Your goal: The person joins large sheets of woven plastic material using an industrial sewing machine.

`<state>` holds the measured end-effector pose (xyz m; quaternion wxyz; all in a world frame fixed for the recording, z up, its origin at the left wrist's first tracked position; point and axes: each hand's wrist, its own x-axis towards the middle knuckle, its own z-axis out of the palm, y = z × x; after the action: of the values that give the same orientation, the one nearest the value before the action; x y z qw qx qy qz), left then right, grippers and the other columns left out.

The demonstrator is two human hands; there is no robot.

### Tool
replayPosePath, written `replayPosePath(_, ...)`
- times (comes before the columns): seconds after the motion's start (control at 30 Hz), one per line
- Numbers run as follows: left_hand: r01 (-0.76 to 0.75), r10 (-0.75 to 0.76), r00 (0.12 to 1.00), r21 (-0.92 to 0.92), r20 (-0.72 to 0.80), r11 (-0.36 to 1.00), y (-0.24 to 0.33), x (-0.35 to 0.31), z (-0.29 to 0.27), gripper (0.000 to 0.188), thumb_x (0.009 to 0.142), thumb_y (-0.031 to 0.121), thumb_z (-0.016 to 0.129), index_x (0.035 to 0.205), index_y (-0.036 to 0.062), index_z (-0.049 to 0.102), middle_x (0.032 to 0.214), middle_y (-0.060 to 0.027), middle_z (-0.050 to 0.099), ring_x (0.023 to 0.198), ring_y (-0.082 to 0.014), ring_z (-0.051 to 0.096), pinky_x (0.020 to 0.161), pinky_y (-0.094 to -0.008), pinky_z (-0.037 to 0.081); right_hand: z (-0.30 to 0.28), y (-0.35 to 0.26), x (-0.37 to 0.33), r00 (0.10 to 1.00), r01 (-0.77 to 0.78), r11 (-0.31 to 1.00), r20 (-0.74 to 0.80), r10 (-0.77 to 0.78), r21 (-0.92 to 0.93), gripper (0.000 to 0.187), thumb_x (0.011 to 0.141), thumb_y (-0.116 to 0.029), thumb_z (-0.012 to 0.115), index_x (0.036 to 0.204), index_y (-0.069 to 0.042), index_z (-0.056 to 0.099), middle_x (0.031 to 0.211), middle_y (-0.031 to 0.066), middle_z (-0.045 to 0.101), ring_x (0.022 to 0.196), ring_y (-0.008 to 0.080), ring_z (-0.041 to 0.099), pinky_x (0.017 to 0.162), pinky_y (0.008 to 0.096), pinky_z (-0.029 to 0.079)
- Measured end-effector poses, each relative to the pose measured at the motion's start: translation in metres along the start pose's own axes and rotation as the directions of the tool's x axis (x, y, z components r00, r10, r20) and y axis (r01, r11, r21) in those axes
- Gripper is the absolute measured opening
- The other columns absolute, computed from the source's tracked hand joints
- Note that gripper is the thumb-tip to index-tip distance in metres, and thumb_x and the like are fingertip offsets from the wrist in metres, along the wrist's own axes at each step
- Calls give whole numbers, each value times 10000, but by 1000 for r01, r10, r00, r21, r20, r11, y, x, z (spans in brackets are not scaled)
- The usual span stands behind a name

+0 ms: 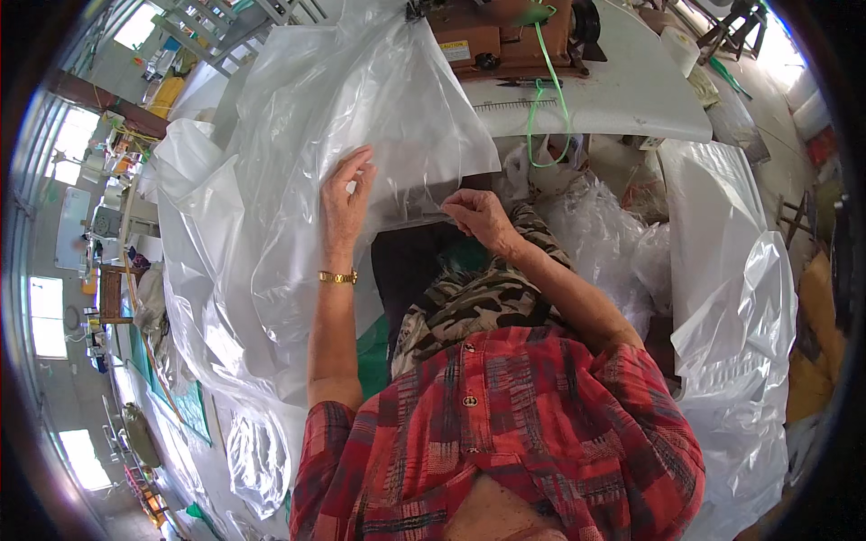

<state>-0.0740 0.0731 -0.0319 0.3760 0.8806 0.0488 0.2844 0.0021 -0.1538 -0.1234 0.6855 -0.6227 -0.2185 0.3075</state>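
A large translucent plastic sheet point(298, 99) spreads from a brown sewing machine point(505, 36) down over the left side and toward my lap. My left hand point(347, 194), with a gold watch at the wrist, rests against the sheet; its fingers are bent and apart. At the sheet's lower right edge, my right hand point(480, 219) has thumb and fingertips pinched together on the plastic. The sheet's upper end gathers at the machine's left side, where the needle area cannot be made out.
A light green cord loop point(547, 126) hangs from the machine over the white tabletop point(631, 86). Crumpled clear plastic point(600, 243) lies below the table on the right. More plastic sheeting point(735, 316) drapes at far right. Grey railings point(203, 36) stand at the upper left.
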Motion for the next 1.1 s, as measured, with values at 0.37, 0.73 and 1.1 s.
replayPosePath(0.37,-418,275,878,344,392,841,36,-2,39,274,775,158,786,990,39,666,1050,-81,628,1036,-273,606,902,-426,466,-4,-57,-20,957,261,837,14,-291,-481,141,964,-96,650,1001,39,668,708,57,637,606,99,604,564,277,492)
replayPosePath(0.73,72,-88,992,182,85,981,64,7,34,98,892,31,686,895,23,588,883,-119,642,694,-194,666,582,-330,486,-16,-103,6,893,375,814,-63,-445,-443,89,922,-29,660,983,36,667,880,118,719,766,153,688,685,296,537)
replayPosePath(1.1,-433,490,871,422,-31,797,53,5,76,174,877,47,712,1045,29,675,948,-87,635,839,-292,664,687,-384,552,-55,-93,19,627,491,266,125,-769,-830,228,829,-39,708,1045,-33,635,1109,88,675,1033,321,616,899,431,462)
